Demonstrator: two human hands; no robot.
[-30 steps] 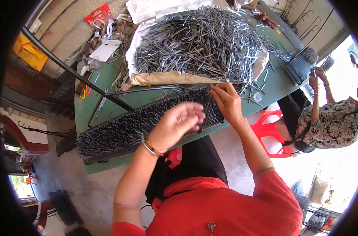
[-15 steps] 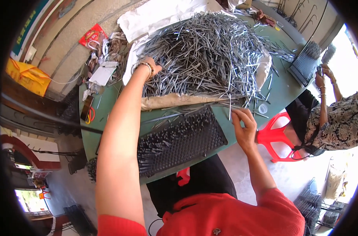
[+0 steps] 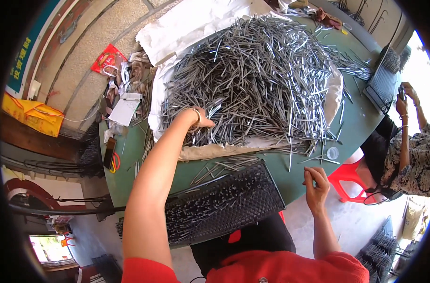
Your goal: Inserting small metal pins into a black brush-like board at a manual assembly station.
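- My left hand [image 3: 202, 121] is stretched out onto the near left edge of the big heap of grey metal pins [image 3: 257, 80]; fingers dug in among them, so can't tell if they're closed on any or just splayed. Thin bangle on that wrist.
- Heap lies straight ahead of and to the right of those fingers, spread over a white sheet [image 3: 191, 28] on the green table [image 3: 361, 118]. Pins point every which way, no common axis; a few strays lie loose near the table's front edge.
- My right hand [image 3: 316, 183] hangs off the table's near edge, well apart from the heap, fingers curled narrow w/ tips pinched together. Looks like nothing or something tiny in them; can't make out which.
- Left hand is by far the nearer to the pile.
- Black studded tray [image 3: 224, 203] sits btw my two arms at the near edge, long axis running left-right & tilted up toward the right, its rows partly filled w/ pins.
- Small clear round cap [image 3: 333, 153] sits just beyond my right hand.
- Packages & signs: red flat packet [image 3: 107, 57] at far left of table on the clutter; white notepad [image 3: 124, 108] just below it; yellow bag [image 3: 33, 114] off the table at left; blue-green wall sign [image 3: 30, 47] at upper left.
- Another person [image 3: 408, 160] sits at the right side, red plastic stool [image 3: 349, 177] beside them.
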